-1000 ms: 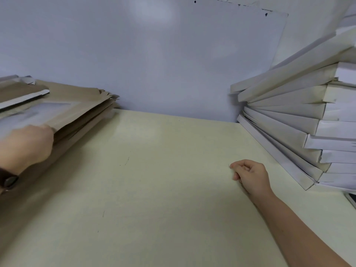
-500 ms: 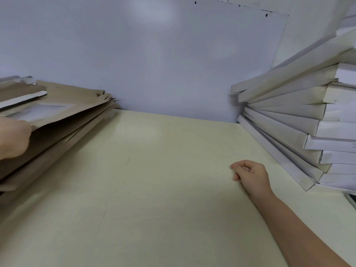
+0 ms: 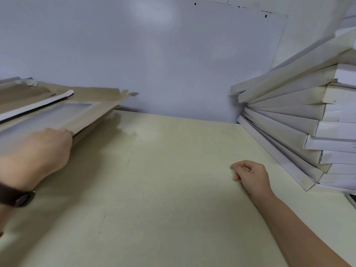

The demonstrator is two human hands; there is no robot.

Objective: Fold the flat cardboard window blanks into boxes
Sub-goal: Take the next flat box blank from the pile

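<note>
A brown flat cardboard blank point(image 3: 90, 110) with a clear window lies on top of a pile of brown blanks at the left. My left hand point(image 3: 38, 153) grips the near edge of this top blank and holds it lifted off the pile; a dark watch band sits on the wrist. My right hand point(image 3: 250, 174) rests on the cream table point(image 3: 163, 199) at the right, fingers loosely curled, holding nothing.
A tall leaning stack of folded white boxes point(image 3: 308, 120) fills the right side, its lowest box reaching close to my right hand. A pale wall point(image 3: 173, 54) closes the back of the table. A dark object point(image 3: 351, 199) peeks in at the right edge.
My left hand has come back in from the left edge and moved right, and the top blank now sits raised and shifted toward the table's middle. My right hand has stayed put.
</note>
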